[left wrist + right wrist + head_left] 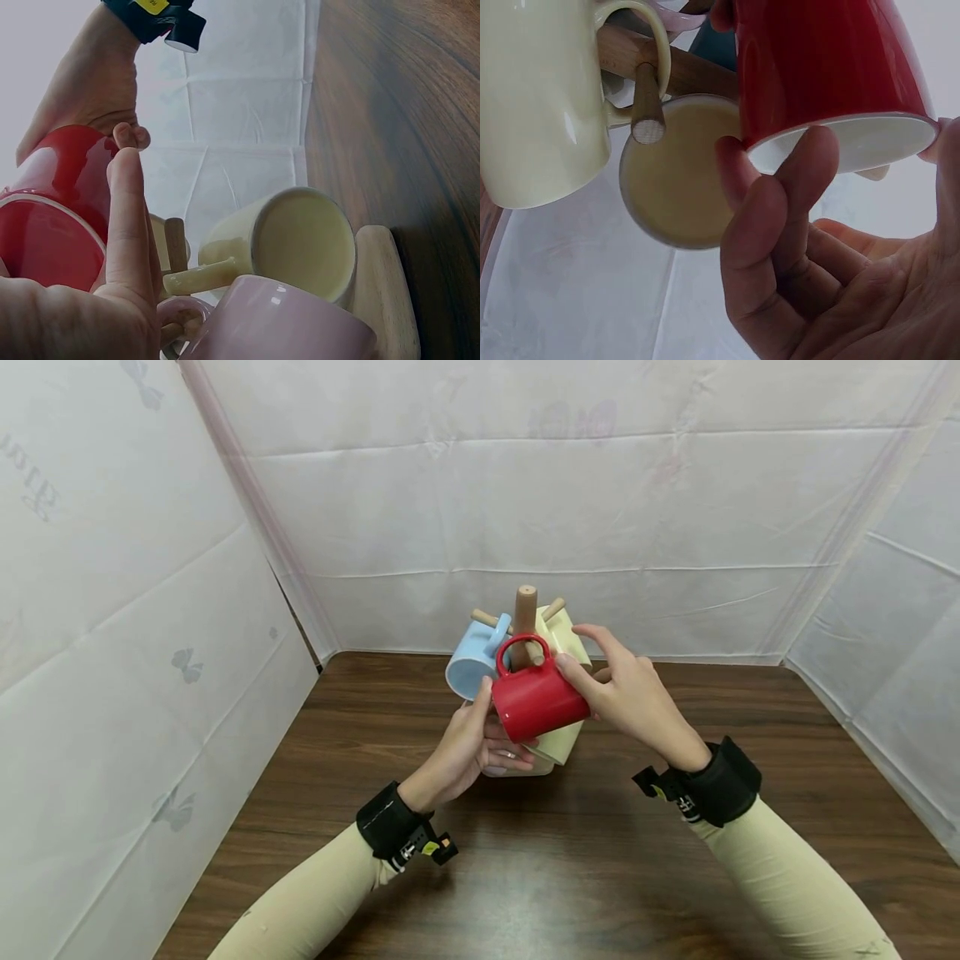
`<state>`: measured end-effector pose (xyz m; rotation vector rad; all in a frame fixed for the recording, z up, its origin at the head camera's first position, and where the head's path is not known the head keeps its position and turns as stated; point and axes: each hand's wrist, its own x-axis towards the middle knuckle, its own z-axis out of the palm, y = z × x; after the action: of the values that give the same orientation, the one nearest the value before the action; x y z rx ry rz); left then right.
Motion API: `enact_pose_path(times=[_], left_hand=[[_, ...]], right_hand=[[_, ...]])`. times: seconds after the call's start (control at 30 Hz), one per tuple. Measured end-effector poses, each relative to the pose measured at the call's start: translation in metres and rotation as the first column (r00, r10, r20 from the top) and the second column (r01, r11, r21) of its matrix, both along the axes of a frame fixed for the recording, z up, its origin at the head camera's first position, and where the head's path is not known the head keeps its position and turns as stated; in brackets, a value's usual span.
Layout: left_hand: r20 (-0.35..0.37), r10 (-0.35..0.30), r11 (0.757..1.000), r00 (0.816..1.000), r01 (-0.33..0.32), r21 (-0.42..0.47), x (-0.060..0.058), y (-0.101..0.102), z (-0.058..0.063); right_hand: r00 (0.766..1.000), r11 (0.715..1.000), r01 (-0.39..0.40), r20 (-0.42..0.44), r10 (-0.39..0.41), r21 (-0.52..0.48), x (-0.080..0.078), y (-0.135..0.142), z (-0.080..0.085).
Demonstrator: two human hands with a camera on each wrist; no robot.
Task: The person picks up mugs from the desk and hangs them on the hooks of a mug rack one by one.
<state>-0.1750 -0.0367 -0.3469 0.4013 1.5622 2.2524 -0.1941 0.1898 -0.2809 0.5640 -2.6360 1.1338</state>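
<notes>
Both hands hold a red mug (536,702) in front of a wooden mug tree (526,610). Its handle points up, overlapping a peg end in the head view; I cannot tell whether the peg is inside the loop. My left hand (465,747) grips the base end with thumb and fingers. At the mouth end, my right hand (630,693) pinches the rim; the white inside shows in the right wrist view. A light blue mug (468,667) hangs on the left. Pale yellow mugs hang upper right (576,647) and lower right (562,745).
A pink mug (277,322) hangs low on the tree in the left wrist view. The tree's pale wooden base (536,770) stands on a dark wood-grain table (510,877). White sheeting (562,510) walls the back and both sides.
</notes>
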Motion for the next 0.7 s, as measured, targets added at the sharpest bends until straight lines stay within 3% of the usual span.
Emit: enact_pose_path(times=[0.53,0.7], left_hand=[[0.010,-0.069,0.997,0.998,0.069,-0.018,-0.001,0.001,-0.001],[0.008,-0.071,0.994,0.997,0.072,-0.081,0.001,0.000,-0.001]], right_hand=[[0.999,1.000,0.013,0.047,-0.014,0.024,0.000,0.002,-0.006],[0.997,1.000,0.006,0.074,-0.006,0.000,0.001,0.004,-0.010]])
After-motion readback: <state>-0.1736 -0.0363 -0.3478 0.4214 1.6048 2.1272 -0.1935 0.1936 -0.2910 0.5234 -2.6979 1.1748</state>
